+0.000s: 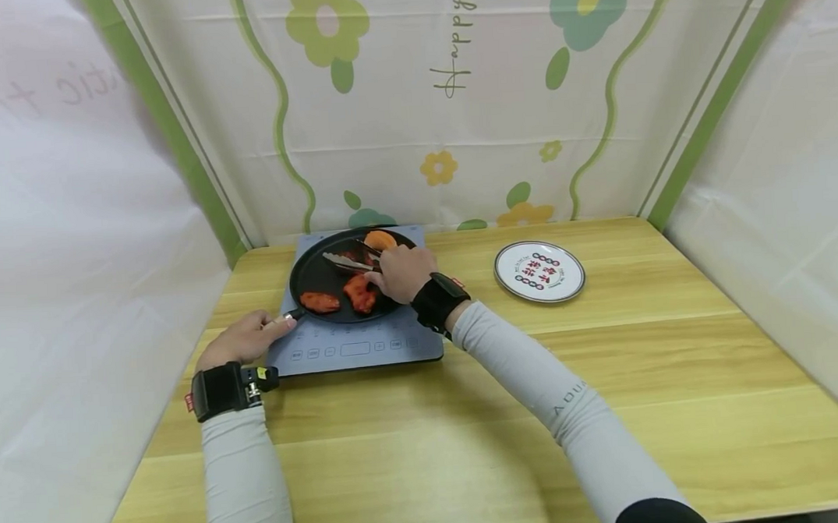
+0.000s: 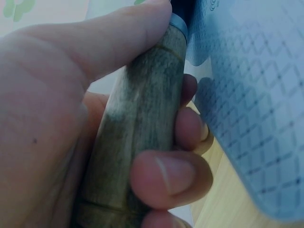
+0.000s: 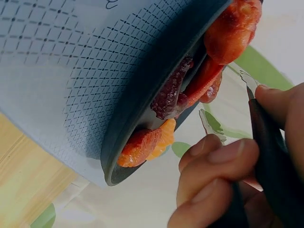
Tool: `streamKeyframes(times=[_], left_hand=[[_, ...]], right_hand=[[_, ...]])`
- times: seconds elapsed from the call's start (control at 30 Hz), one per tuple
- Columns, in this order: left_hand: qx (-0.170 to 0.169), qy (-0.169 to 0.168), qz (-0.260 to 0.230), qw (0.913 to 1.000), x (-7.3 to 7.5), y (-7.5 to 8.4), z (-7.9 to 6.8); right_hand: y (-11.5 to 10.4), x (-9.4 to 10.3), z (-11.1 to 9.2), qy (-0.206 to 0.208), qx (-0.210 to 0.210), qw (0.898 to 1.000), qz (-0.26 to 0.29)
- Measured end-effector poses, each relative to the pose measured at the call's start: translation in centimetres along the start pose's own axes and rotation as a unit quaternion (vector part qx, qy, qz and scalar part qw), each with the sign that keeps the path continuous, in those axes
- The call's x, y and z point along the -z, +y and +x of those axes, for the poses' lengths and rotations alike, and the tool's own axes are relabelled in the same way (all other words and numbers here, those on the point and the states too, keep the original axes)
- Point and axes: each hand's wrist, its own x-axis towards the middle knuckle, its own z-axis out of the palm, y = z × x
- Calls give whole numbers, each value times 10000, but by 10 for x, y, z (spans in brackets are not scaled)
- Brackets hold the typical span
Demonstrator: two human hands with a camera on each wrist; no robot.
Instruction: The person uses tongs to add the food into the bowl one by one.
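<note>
My left hand [image 1: 243, 339] grips the wooden handle [image 2: 142, 99] of a black frying pan [image 1: 312, 270], thumb along its top and fingers curled round it. Over the pan, my right hand [image 1: 404, 271] holds metal tongs [image 1: 349, 264] with black grips [image 3: 268, 147]; their metal tips stand apart. A reddish chicken wing [image 1: 320, 301] lies at the pan's left, and another red piece of meat [image 1: 359, 294] near its front. Toward the back is an orange piece [image 1: 379, 240]. The right wrist view also shows a dark purplish piece [image 3: 167, 92] among the food.
Under the pan sits a blue-grey induction cooktop [image 1: 366, 338] with touch controls along its front. A white plate [image 1: 567, 267] with red print and a dark rim stands to the right on the wooden table [image 1: 606, 362]. Flower-printed cloth [image 1: 384, 99] hangs behind, with white cloth at both sides.
</note>
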Motion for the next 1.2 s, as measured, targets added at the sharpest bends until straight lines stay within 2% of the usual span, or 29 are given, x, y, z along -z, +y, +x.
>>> streamKeyframes(times=[0.5, 0.83, 1.2], left_hand=[[-59, 10, -41, 10000, 0, 0, 1], [5, 16, 4, 10000, 0, 0, 0], [-33, 39, -60, 10000, 0, 1, -2]], right_hand=[[15, 4, -19, 89, -22, 9999, 87], [20, 10, -36, 493, 132, 9985, -205], [25, 11, -52, 676, 138, 9976, -27]])
